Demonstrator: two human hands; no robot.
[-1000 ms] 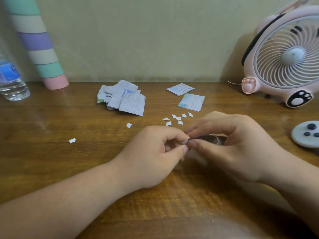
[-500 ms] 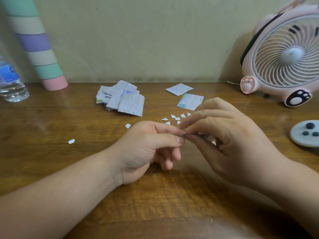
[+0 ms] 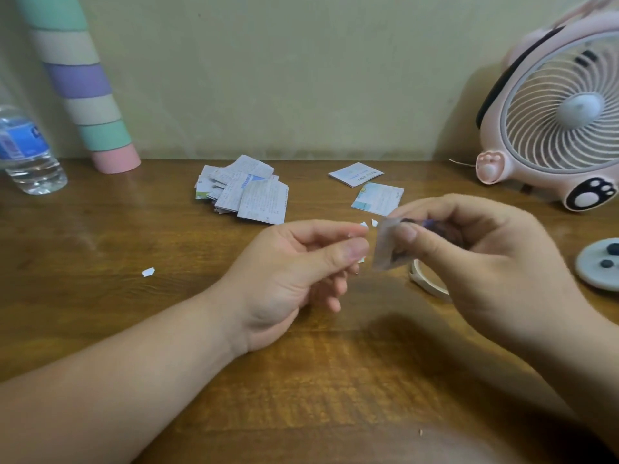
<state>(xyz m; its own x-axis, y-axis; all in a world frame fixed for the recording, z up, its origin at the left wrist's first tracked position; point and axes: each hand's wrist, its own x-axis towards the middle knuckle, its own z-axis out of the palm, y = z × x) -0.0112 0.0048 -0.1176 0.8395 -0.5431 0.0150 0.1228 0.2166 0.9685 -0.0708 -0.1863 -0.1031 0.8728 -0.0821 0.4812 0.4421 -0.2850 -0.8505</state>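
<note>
Wood tabletop [image 3: 100, 313] meets a pale wall [image 3: 301, 78] by a pink fan [image 3: 562, 118]. Above it our right hand [image 3: 485, 262] pinches a clear tape strip [image 3: 385, 249]; our left hand [image 3: 294, 266] pinches just beside it, we cannot tell what.

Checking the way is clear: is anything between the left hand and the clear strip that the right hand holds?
Nothing visible does. The left hand sits just beside the clear strip pinched by the right hand, with only a narrow gap between them. Paper scraps lie behind, the tape roll below.
</note>
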